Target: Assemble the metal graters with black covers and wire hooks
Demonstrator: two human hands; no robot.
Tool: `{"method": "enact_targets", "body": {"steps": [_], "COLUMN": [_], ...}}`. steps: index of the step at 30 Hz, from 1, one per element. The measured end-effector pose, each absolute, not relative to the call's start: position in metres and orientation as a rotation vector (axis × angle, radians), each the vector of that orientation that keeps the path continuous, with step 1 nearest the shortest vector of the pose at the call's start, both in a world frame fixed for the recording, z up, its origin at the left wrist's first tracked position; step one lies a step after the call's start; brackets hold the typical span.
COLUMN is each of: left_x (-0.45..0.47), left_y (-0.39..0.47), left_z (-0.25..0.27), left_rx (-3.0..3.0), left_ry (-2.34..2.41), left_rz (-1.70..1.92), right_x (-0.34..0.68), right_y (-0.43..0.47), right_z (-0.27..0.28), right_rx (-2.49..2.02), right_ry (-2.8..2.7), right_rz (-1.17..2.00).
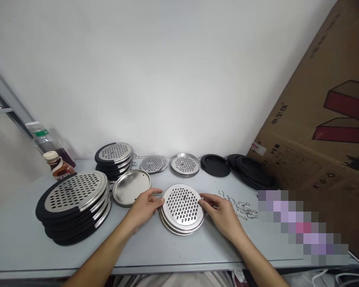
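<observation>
One left hand (pixel 145 206) and one right hand (pixel 224 215), both bare, flank a perforated metal disc (pixel 184 205) near the front edge of a pale grey table (pixel 149 253). Each hand has thumb and forefinger at the rim, on opposite sides, the fingers slightly curled; whether they grip it or only touch it, I cannot tell. The disc lies on top of a low stack, with other metal rims (pixel 179 232) showing beneath it.

Just beside the left hand is a smooth silver plate (pixel 131 185), its face shiny. Close to the right hand, on its outer side, lies a loose cluster of metal hooks (pixel 239 205). Behind the hands, from left to right, are flat perforated discs (pixel 153 164), a rimmed metal stack (pixel 185 164), a black round piece (pixel 217 165) and a heap of black rings (pixel 254 171).

Farther left rise two piles of black-edged perforated discs, a large pile (pixel 73 195) in front and a smaller pile (pixel 115 153) behind. Beyond the large one stand a brown bottle (pixel 58 165) and a clear bottle (pixel 42 135). A printed cardboard box (pixel 317 139) fills the right side, partly hidden by a pixelated patch; a white wall (pixel 179 71) closes the back.
</observation>
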State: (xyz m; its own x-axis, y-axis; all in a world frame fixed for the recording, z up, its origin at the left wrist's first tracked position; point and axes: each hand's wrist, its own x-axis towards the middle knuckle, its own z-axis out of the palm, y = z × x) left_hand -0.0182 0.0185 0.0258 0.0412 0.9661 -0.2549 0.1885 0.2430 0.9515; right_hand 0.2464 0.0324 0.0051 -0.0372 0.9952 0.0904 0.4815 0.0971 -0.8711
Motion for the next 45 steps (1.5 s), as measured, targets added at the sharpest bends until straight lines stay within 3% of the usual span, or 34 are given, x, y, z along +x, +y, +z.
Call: {"method": "enact_targets", "body": {"steps": [5, 15, 21, 26, 32, 45], "left_x": [-0.018, -0.021, -0.016, -0.012, -0.015, -0.018], "left_y": [0.019, 0.018, 0.006, 0.0, -0.002, 0.005], "left_z": [0.025, 0.014, 0.017, 0.017, 0.012, -0.003], "left_rx": [1.235, 1.381, 1.916, 2.299, 2.332, 2.441], "left_ry": [1.434, 1.46, 1.653, 1.47, 1.405, 1.383], "left_rz": [0.87, 0.866, 0.895, 0.713, 0.462, 0.475], "right_x": [0.239, 0.234, 0.243, 0.249, 0.245, 0.243], "right_y": [0.027, 0.022, 0.009, 0.001, 0.001, 0.001], "right_z": [0.007, 0.005, 0.007, 0.002, -0.002, 0.013], "right_rx": [-1.528, -1.472, -1.417, -1.348, -1.301, -1.287], "right_ry": [-1.798, -1.899, -2.045, -2.177, -2.205, -2.203], "right_rz": [0.683, 0.642, 0.537, 0.651, 0.684, 0.7]}}
